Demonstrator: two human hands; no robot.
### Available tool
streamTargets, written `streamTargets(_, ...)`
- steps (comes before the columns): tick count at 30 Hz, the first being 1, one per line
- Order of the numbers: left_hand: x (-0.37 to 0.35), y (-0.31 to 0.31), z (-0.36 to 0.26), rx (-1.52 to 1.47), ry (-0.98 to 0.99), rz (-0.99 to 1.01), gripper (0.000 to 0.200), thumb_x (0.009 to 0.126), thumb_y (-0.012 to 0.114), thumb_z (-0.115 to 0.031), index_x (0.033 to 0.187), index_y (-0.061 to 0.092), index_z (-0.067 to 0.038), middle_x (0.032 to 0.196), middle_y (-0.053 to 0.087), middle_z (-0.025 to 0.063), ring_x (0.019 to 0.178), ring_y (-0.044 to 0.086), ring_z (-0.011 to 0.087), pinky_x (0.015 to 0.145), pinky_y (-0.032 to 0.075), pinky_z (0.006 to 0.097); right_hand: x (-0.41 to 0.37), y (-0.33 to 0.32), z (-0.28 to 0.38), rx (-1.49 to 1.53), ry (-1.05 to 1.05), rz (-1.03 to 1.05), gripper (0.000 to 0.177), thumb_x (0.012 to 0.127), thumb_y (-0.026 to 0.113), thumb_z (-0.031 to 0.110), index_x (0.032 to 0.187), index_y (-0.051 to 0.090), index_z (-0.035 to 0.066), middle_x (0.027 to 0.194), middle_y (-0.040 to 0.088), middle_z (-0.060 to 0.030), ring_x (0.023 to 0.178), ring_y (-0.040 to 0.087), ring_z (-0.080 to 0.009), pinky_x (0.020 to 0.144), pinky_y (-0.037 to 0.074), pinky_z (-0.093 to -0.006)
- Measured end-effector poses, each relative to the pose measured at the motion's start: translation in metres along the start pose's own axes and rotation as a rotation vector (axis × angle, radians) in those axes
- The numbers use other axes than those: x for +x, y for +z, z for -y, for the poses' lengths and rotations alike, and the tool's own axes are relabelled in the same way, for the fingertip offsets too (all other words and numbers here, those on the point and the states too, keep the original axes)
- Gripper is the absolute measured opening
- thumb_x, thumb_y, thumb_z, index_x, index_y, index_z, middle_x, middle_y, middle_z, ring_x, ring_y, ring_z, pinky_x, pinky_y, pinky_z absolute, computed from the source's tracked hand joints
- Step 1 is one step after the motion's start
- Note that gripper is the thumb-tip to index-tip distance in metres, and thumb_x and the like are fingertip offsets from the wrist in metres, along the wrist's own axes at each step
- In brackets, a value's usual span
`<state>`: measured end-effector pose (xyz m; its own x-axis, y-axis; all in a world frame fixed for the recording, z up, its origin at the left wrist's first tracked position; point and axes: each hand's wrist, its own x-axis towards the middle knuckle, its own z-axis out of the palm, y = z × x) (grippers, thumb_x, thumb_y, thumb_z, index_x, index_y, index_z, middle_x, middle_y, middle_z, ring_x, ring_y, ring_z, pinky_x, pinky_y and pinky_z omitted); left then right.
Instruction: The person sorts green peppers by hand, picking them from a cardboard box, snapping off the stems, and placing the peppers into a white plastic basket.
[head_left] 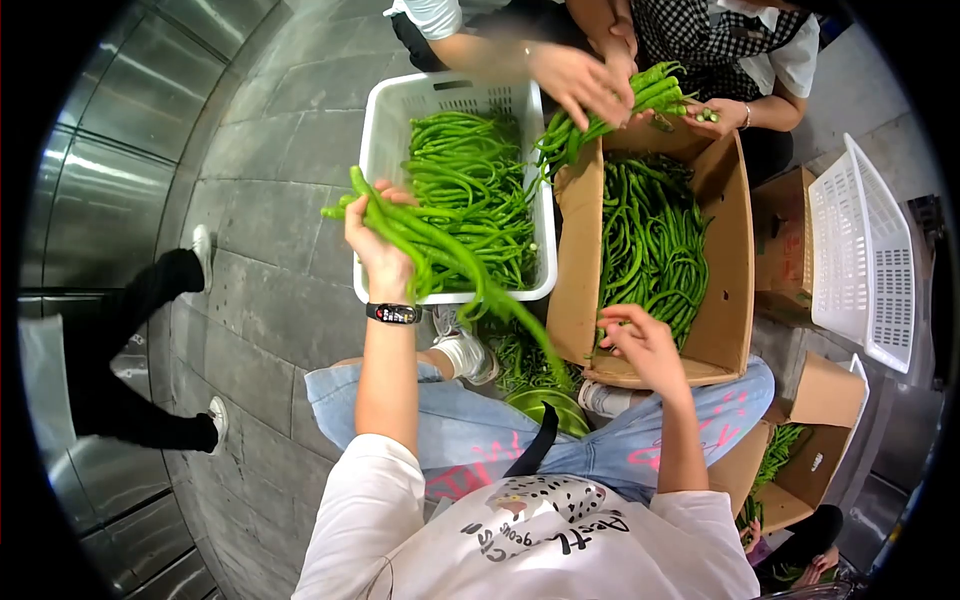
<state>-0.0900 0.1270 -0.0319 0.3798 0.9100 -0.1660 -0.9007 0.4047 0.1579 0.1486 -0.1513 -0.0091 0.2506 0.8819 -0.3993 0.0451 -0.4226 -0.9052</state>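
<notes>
My left hand [378, 240], with a dark band on its wrist, is closed around a small bunch of long green chili peppers [440, 250]. It is over the left edge of a white plastic basket [548, 200], which holds many more green chilies [460, 165]. My right hand [645, 345] is at the near end of a cardboard box [735, 250] full of green chilies [650, 235]. Its fingers are loosely bent and apart, and I see nothing in them. Between my legs, a green basin [560, 412] sits partly hidden below green scraps [530, 365].
Across from me, other people's hands [580, 85] hold a bunch of chilies [655, 95] above the box. White crates [860, 250] and another chili box [815, 455] stand to the right. A person in dark trousers [140, 330] is on the tiled floor [265, 225] at left.
</notes>
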Motion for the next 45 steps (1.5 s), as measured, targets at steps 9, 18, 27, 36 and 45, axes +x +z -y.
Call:
streamTargets(9,0.066,-0.105,0.003,0.217,0.046,-0.6,0.036,0.093,0.047,-0.028,0.114,0.051,0.001,0.115,0.055,0.0161,0.108,0.052,0.0313,0.097,0.04,0.0462,-0.005,-0.044,-0.025,0.044,0.023,-0.219,0.022,0.092,0.055,0.014,0.108,0.057,-0.001,0.093,0.065,-0.0078,0.075,0.062,-0.0102,0.064,0.048,-0.0222)
streamTargets(18,0.208,-0.214,-0.008,0.297,0.253,-0.839,0.047,0.078,0.067,-0.014,0.115,0.048,0.009,0.114,0.057,0.0188,0.09,0.061,0.0322,0.079,0.052,0.0456,-0.005,-0.082,-0.054,0.046,0.123,-0.35,0.022,0.091,0.056,0.016,0.107,0.058,0.0,0.09,0.066,-0.0072,0.074,0.062,-0.0103,0.062,0.048,-0.0214)
streamTargets(27,0.242,-0.27,0.008,0.146,0.063,-0.658,0.048,0.089,0.058,-0.027,0.125,0.046,0.001,0.127,0.051,0.0174,0.111,0.051,0.0382,0.092,0.042,0.0592,0.02,-0.106,-0.08,0.165,0.276,-0.405,0.018,0.091,0.053,0.014,0.105,0.059,0.004,0.089,0.065,-0.0049,0.074,0.062,-0.0103,0.064,0.047,-0.022)
streamTargets(36,0.209,-0.161,0.055,1.164,0.221,-1.301,0.083,0.069,0.072,-0.007,0.134,0.021,-0.001,0.13,0.035,0.0255,0.113,0.044,0.0388,0.095,0.043,0.0429,0.056,-0.102,-0.098,0.071,0.318,-0.329,0.019,0.092,0.054,0.015,0.105,0.059,0.004,0.09,0.065,-0.0054,0.076,0.062,-0.0114,0.064,0.047,-0.023)
streamTargets(45,0.249,-0.179,0.094,2.293,0.55,0.659,0.01,0.08,0.057,-0.004,0.087,0.064,-0.005,0.086,0.063,0.0131,0.077,0.062,0.0323,0.067,0.05,0.0385,0.057,-0.079,-0.099,-0.024,0.238,-0.353,0.018,0.091,0.054,0.01,0.105,0.059,-0.001,0.087,0.066,-0.0077,0.075,0.061,-0.0108,0.067,0.047,-0.0236)
